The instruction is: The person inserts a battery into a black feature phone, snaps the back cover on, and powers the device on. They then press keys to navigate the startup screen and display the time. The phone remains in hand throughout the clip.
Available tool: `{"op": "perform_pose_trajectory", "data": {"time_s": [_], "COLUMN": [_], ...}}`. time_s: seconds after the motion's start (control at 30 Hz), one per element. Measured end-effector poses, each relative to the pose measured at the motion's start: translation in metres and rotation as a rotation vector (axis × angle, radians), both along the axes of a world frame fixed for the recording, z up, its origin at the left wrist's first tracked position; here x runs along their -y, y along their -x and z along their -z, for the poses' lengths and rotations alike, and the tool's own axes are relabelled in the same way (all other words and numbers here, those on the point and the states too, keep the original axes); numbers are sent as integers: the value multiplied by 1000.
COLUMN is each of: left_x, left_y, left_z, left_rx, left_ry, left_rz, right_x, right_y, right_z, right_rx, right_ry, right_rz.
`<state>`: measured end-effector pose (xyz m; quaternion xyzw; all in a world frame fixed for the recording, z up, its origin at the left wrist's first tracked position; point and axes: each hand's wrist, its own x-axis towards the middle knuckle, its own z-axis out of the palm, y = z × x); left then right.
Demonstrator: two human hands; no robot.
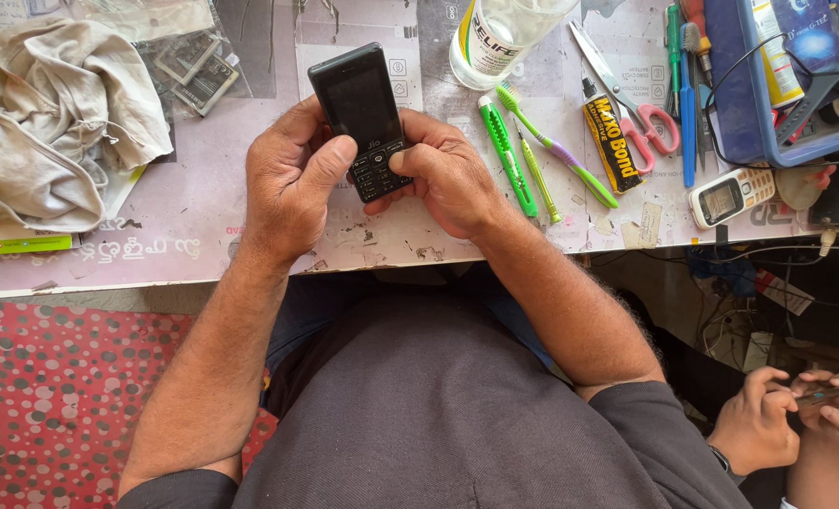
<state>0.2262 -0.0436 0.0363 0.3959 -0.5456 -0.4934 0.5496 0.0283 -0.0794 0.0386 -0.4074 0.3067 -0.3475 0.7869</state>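
Observation:
A black keypad phone (361,111) with a dark screen is held upright over the worktable (203,236). My left hand (289,179) grips its left side, thumb on the keypad. My right hand (446,170) grips the right lower side, with its thumb also pressing the keys. Both hands rest near the table's front edge.
A crumpled beige cloth (61,113) lies at the left. To the right lie a green utility knife (506,151), a toothbrush (553,143), a glue tube (610,139), scissors (632,99), a white phone (729,196), a blue tray (768,85). Another person's hands (797,419) hold a device at bottom right.

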Motion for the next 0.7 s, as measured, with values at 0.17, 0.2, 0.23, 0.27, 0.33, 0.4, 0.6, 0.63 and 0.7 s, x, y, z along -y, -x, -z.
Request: {"op": "perform_pose_trajectory", "data": {"time_s": [0.17,0.2,0.23,0.27,0.33,0.4,0.6,0.63,0.7], "left_x": [1,1,1,1,1,1,2,2,2], "left_y": [1,1,1,1,1,1,0,0,1], "left_z": [2,3,3,3,3,2,2,2,2], "left_rx": [-23,-18,-12,-16,-23,-9,-3,6,-3], "left_ry": [-2,-5,-7,-6,-3,-3,-4,-3,-13], "left_rz": [12,11,10,10,11,8,6,2,2], "right_x": [-1,-1,0,0,0,0,0,0,0], "right_y": [1,1,1,1,1,2,2,2,2], "right_z": [3,3,3,3,3,2,2,2,2], "right_rx": [6,9,12,8,0,-1,13,21,5], "right_ry": [7,10,13,14,16,20,22,22,17], "right_rz": [-1,-2,-3,-3,-4,-4,-12,-17,-10]}}
